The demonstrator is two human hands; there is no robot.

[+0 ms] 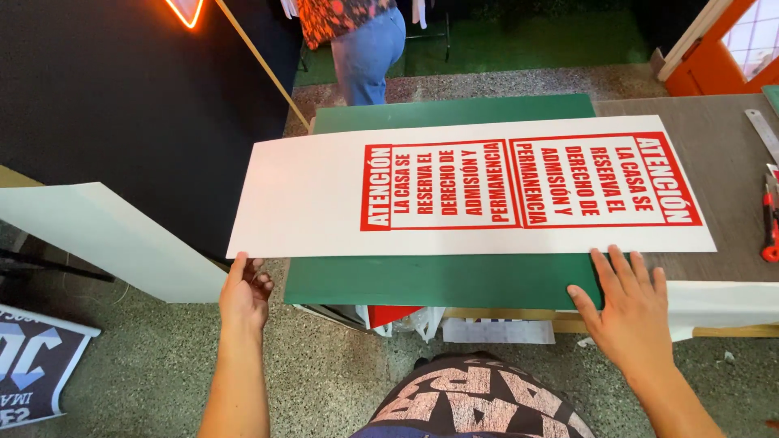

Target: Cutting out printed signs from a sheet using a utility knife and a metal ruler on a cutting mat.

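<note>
Item 1, left hand (246, 290): I am seeing it gripping the near left corner of the long white rectangular sign board with two red-bordered printed panels (471, 188), fingers curled at the edge, thumb side tucked under where I cannot see it. That corner is overhanging the desk, so the hand is working in free air below the board.

Item 2, right hand (629, 307): it is lying open and flat, fingers spread, palm down on the green rectangular cutting mat (438, 280), fingertips touching or just short of the board's near long edge. It is holding nothing.

Item 3, the sign board: its long axis is running left to right across my view, crosswise to both forearms. It is lying just ahead of both hands, the left hand at its end, the right hand near its right part. The left hand is the one in actual contact; the right is only beside the edge.

Item 4, the green mat: it is sitting under the middle of the board, on the grey wooden desk (722, 146).

Item 5, far right of the desk: a steel ruler (763, 131) and a red-handled tool (769, 235), well apart from either hand.

Item 6, beyond the desk: another person in blue jeans (369, 49) is standing on the floor.
</note>
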